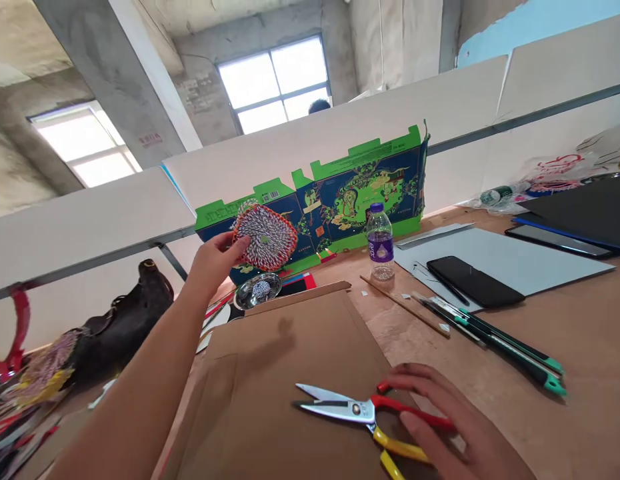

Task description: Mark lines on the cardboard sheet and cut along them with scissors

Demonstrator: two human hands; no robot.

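Red-edged and flecked with white and grey, a patterned disc [270, 240] is held up in the head view, pinched at its near edge between the thumb and fingers of the left hand [223, 257]. It hangs in front of a flattened green and blue box [360, 193], above a metal bowl [243, 298]. Below, the right hand [457, 417] is half open, fingers curved over the red handle of the scissors [357, 409]; whether it grips them or only touches, I cannot tell. The scissors' blades are slightly parted over a brown cardboard sheet [260, 427], their tips pointing left. Beyond the sheet's far right corner stands an upright bottle [380, 247] with a purple label, near a thin stick [405, 305]. Further right, a black case [473, 280] lies partly on a pale board [555, 263].
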